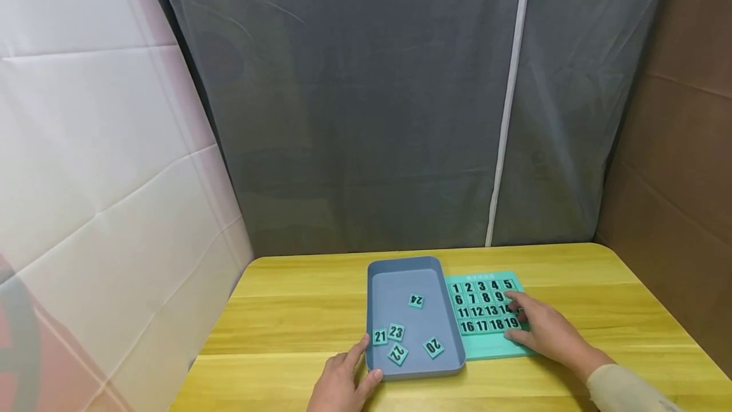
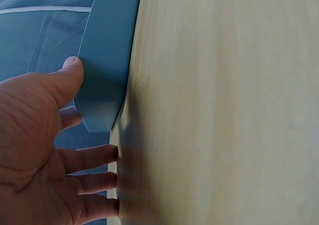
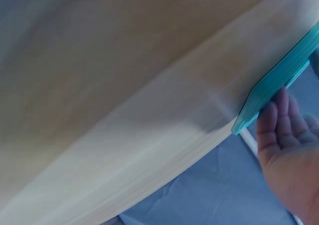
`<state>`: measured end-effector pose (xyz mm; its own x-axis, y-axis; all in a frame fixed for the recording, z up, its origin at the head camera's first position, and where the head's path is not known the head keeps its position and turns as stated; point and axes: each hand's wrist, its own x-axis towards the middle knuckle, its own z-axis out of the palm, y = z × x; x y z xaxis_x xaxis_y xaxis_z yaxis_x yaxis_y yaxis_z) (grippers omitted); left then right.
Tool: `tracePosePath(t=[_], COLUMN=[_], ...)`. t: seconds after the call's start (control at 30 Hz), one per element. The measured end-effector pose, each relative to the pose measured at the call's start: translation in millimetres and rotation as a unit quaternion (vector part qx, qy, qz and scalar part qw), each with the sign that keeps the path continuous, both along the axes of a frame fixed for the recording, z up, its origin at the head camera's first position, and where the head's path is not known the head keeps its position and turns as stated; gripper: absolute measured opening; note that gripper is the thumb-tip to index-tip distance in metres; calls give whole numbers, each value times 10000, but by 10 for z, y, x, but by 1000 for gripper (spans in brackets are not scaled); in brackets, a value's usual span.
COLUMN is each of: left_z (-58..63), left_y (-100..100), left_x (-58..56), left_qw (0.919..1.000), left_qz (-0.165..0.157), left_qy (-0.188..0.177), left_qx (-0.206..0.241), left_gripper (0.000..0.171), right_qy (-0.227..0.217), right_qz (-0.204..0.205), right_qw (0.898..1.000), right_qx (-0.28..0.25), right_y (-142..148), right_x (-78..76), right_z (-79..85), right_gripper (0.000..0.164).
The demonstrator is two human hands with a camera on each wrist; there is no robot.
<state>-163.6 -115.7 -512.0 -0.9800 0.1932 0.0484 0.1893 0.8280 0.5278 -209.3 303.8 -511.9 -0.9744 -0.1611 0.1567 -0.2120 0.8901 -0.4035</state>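
Note:
A grey-blue tray (image 1: 457,361) lies on the table with number tiles in it: 24 (image 1: 416,301), 20 (image 1: 433,347), and 21, 22 and 23 grouped at its left side. My left hand (image 1: 341,381) rests at the tray's near left corner, index finger along one side and thumb on the front; the other fingers extend loosely in the left wrist view. Right of the tray, a turquoise number board (image 1: 494,347) carries rows of tiles from 1 to 19. Over its right edge is my right hand (image 1: 551,334), thumb and index spread apart beside 19 and 9, covering the spots right of 9 and 14.
The wooden table (image 1: 286,316) has a yellow striped top. A grey curtain (image 1: 366,113) with a white strip hangs behind it. White fabric (image 1: 103,132) stands at the left and a brown panel (image 1: 680,145) at the right.

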Motion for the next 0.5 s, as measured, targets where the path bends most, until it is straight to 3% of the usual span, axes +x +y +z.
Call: tracePosePath(t=[0.27, 0.5], left_z=[-6, -30], left_y=[11, 12], left_x=[4, 1], left_qw=[10000, 10000], left_qz=[0, 82], left_qy=[41, 15], left_qx=[-14, -6], left_gripper=[68, 68], right_qy=[-129, 338], right_qz=[-357, -531], right_qw=[9990, 9957], right_qx=[221, 683], right_y=[-90, -209], right_x=[12, -5], right_z=[-34, -98], right_gripper=[82, 97])
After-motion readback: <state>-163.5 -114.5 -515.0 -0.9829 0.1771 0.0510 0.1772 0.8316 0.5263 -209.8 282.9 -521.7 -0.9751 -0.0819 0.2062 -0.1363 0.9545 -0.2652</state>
